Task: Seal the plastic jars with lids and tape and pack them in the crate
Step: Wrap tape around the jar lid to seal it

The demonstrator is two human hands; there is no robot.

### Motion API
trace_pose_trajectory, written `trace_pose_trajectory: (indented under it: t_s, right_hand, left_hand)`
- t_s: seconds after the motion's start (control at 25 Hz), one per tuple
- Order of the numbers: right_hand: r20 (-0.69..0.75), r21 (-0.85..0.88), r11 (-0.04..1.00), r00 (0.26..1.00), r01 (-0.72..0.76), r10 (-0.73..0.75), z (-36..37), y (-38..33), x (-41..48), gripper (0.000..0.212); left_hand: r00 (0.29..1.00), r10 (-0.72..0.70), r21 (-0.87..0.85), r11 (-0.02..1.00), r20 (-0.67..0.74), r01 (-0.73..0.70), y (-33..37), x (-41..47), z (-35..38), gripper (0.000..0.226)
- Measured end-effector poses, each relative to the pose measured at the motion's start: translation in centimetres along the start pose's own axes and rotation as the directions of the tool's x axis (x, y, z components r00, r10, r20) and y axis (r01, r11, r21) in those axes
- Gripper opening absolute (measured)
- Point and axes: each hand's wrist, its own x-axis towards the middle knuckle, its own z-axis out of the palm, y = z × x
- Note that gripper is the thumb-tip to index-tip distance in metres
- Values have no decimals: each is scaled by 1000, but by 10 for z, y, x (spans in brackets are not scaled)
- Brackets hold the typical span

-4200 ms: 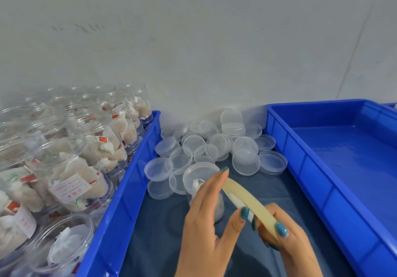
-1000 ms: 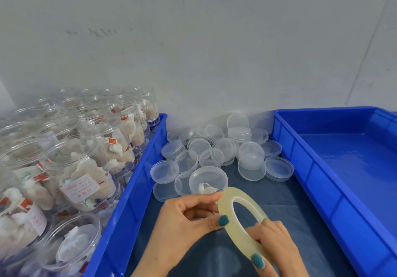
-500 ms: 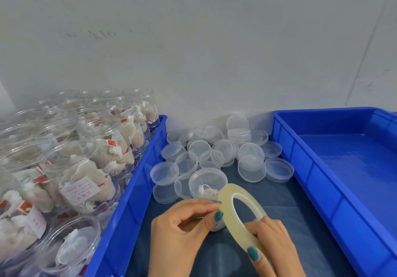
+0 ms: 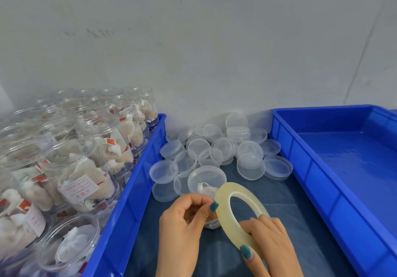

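A thin yellowish roll of tape (image 4: 227, 214) stands on edge in front of me, held at its lower rim by my right hand (image 4: 268, 240). My left hand (image 4: 184, 223) pinches at the roll's left edge with thumb and forefinger, touching it. Right behind the hands a lidded clear jar (image 4: 206, 180) with white sachets inside stands on the dark blue mat; its lower part is hidden by my fingers. A pile of clear lids (image 4: 217, 147) lies behind it. The blue crate (image 4: 335, 190) on the right holds nothing.
Another blue crate (image 4: 129, 195) on the left is packed with several open clear jars (image 4: 81, 175) of white sachets. A grey wall closes the back just behind the lids. The dark mat (image 4: 300, 208) shows between the two crates.
My left hand has curled from open fingers into a pinch at the roll's left edge. The right hand keeps the roll, turned from edge-on to ring-facing over the last seconds.
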Motion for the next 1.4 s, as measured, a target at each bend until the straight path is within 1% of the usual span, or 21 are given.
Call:
trace_pose_trajectory:
  t_s: [0.04, 0.12, 0.28, 0.4, 0.48, 0.56, 0.6, 0.68, 0.72, 0.76, 0.8, 0.88, 0.96, 1.08, 1.16, 1.32, 1.4]
  right_hand:
    - [16, 5, 1000, 1000, -19, 19, -1, 1, -1, 62]
    - [27, 23, 999, 999, -39, 39, -4, 4, -1, 62]
    - [36, 37, 999, 999, -24, 23, -12, 13, 2, 47]
    - [34, 46, 998, 999, -42, 40, -14, 15, 4, 31]
    - [34, 52, 997, 998, -58, 56, -15, 15, 5, 26]
    - [18, 87, 990, 994, -110, 109, -19, 17, 6, 26]
    - [11, 133, 978, 987, -161, 161, -22, 19, 7, 26]
    - [34, 285, 915, 957, -285, 287, -27, 23, 12, 32]
    - [74, 369, 866, 940, -337, 335, -29, 26, 15, 37]
    - [120, 434, 817, 923, -379, 365, -31, 29, 19, 42]
    - [153, 482, 776, 911, -407, 383, -32, 30, 22, 46]
    - [200, 553, 704, 891, -446, 407, -31, 33, 26, 52]
    - [283, 581, 622, 847, -525, 451, -28, 39, 26, 58]
    - [455, 559, 472, 728, -682, 512, -17, 52, 22, 58]
    - [529, 531, 406, 665, -744, 527, -10, 60, 19, 54]
    - [614, 481, 403, 627, -779, 479, -1, 68, 16, 59]
    - [638, 466, 411, 619, -784, 458, 1, 70, 16, 61]
  left_hand:
    - [1000, -1, 8, 1000, 4, 1, -2, 0, 1, 25]
    - [1000, -10, 20, 1000, 16, 10, -7, 2, 4, 27]
    - [999, -23, 34, 999, 26, 22, -15, 4, 12, 20]
    - [999, -29, 54, 998, 30, 27, -17, 4, 18, 20]
    - [999, -27, 88, 996, 25, 25, -17, 5, 20, 19]
    - [1000, -9, 124, 992, -2, 9, -16, 8, 18, 14]
    - [1000, 3, 123, 992, -22, 0, -14, 9, 15, 13]
    - [998, 51, 111, 993, -29, -47, -8, 11, 9, 14]
    - [996, 93, 113, 989, -9, -91, -5, 12, 7, 13]
    - [991, 133, 134, 982, 28, -136, -3, 11, 7, 6]
    - [980, 186, 172, 966, 69, -195, -3, 11, 8, 13]
    - [949, 273, 253, 918, 158, -306, -5, 9, 12, 35]
    - [932, 292, 277, 897, 215, -345, -7, 6, 16, 38]
    - [939, 259, 263, 912, 227, -315, -19, 2, 17, 29]
    - [938, 231, 265, 917, 257, -298, -27, 1, 15, 29]
    - [956, 127, 248, 949, 265, -194, -32, 3, 9, 14]
    - [957, 105, 269, 946, 270, -180, -35, 6, 6, 12]
